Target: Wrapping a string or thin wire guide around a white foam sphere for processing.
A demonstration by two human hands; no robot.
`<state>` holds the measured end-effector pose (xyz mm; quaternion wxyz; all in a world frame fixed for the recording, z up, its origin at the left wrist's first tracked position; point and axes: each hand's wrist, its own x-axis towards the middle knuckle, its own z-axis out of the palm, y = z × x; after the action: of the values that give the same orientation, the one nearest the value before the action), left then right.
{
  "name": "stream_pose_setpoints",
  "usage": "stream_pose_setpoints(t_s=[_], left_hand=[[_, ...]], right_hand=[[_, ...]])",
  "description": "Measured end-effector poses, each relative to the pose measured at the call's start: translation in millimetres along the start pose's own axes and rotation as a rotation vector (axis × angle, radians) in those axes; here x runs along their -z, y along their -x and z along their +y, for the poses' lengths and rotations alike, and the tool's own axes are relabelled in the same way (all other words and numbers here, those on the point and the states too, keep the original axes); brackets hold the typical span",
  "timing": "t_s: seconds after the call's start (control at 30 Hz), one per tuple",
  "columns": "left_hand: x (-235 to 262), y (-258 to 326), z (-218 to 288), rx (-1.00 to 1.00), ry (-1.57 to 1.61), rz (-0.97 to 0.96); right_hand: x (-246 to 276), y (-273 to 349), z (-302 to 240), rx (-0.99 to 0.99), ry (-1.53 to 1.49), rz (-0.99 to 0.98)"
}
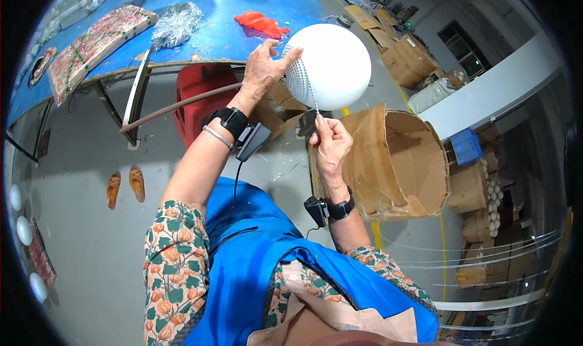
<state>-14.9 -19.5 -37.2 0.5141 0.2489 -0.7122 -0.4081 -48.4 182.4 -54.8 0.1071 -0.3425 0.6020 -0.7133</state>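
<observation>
A large white ball (340, 66) is in front of me at the upper middle, its left side wrapped in closely laid rows of small silvery beads (297, 82). My left hand (266, 69) grips the ball's upper left edge, thumb lying over the beaded part and fingers curled toward the far side. Below the ball, my right hand (332, 140) pinches a thin bead strand (315, 103) between thumb and fingertips. That strand runs taut down from the ball's surface. What supports the ball from behind is hidden.
A blue-topped table (225, 0) holds red netting (261, 24), a heap of silvery strands (177, 25) and a patterned flat package (100, 45). A brown rod (182, 107) extends toward my left wrist. An open cardboard box (370, 164) stands right; a red chair (200, 97) is left.
</observation>
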Motion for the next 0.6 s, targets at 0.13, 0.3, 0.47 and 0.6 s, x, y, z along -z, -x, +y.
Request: stream_pose_setpoints(t_s=[0.13,0.3,0.47,0.6], left_hand=[[0,4,0,-0.030,0.020,0.006],[-2,3,2,-0.042,0.035,0.028],[0,1,3,0.020,0.034,-0.033],[-2,-7,-15,0.170,0.185,-0.172]], right_hand=[[0,5,-6,-0.006,0.026,0.013],[0,-1,6,-0.046,0.020,0.015],[-2,1,1,-0.031,-0.040,0.016],[-4,9,-9,-0.009,-0.110,-0.021]])
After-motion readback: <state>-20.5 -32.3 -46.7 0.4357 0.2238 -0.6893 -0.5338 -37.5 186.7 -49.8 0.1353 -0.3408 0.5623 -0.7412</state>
